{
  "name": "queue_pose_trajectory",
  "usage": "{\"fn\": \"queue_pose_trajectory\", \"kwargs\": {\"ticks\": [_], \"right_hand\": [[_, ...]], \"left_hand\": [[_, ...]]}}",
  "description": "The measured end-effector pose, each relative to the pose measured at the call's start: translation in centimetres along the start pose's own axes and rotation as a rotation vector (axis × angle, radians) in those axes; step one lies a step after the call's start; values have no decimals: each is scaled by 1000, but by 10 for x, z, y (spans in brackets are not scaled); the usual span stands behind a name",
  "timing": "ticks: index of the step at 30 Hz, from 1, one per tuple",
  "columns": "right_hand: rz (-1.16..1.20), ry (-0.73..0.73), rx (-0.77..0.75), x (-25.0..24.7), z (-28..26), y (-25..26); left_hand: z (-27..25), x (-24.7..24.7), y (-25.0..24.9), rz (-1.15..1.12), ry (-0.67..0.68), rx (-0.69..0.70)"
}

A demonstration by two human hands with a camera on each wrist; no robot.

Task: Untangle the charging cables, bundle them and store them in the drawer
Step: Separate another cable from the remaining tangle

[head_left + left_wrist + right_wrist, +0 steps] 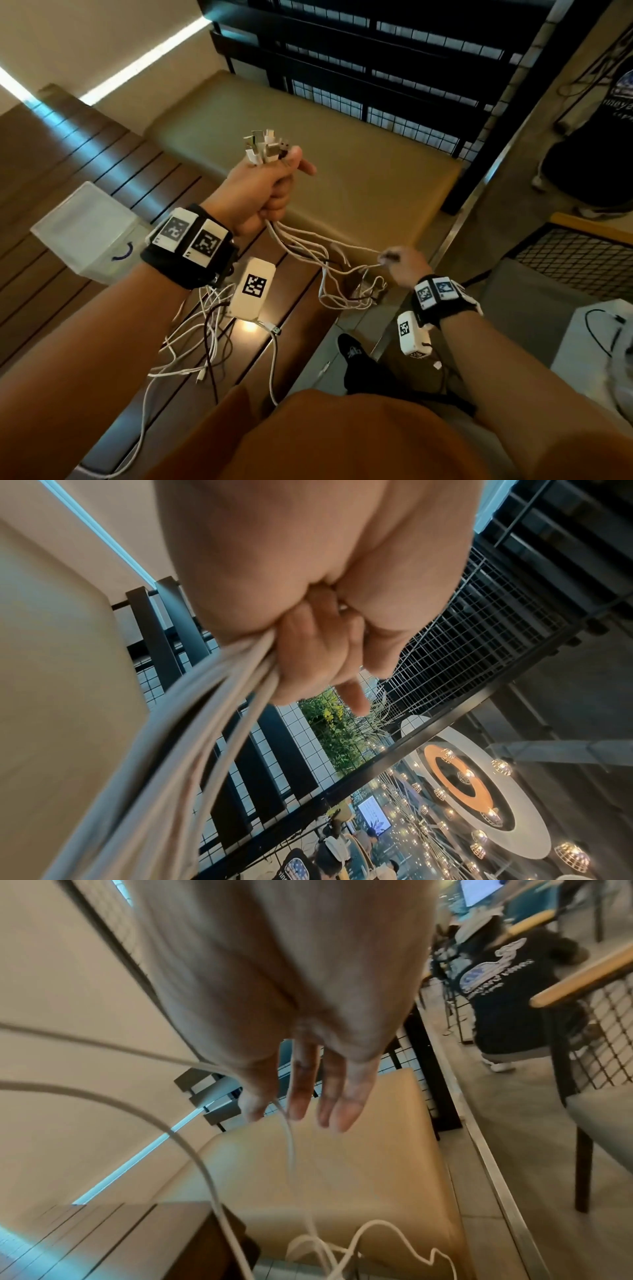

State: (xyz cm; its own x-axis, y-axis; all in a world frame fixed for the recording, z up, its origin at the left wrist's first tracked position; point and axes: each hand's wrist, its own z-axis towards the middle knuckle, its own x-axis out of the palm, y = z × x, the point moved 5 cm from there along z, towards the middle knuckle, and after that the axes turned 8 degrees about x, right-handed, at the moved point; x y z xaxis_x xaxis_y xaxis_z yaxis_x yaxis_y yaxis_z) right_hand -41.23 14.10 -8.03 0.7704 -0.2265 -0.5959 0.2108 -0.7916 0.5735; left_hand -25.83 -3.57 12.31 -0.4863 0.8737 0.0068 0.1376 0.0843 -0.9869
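Several charging cables (pixel 301 246) run from the fisted left hand (pixel 263 185), plugs bunched above it, slanting down-right to the lower right hand (pixel 404 265), whose grip pinches one strand while slack trails onto the surface (pixel 85 161).

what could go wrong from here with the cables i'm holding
1. The left hand grips many plug ends in one fist; one may slip out while you pull.
2. The right hand draws on one white cable while loops hang knotted, so pulling may tighten the tangle.
3. Loose cables on the table trail over its edge and may snag.
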Motion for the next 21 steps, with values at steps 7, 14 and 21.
{"fn": "queue_pose_trajectory", "kwargs": {"ticks": [7,14,21], "right_hand": [[91,-217,-19,-29,12,-30],[418,-563,-117,-63,-3,-39],[320,-366,-195,-49,2,-48]], "left_hand": [[1,1,1,45,31,-1],[4,8,5,14,13,-11],[2,21,3,-60,17,97]]}}
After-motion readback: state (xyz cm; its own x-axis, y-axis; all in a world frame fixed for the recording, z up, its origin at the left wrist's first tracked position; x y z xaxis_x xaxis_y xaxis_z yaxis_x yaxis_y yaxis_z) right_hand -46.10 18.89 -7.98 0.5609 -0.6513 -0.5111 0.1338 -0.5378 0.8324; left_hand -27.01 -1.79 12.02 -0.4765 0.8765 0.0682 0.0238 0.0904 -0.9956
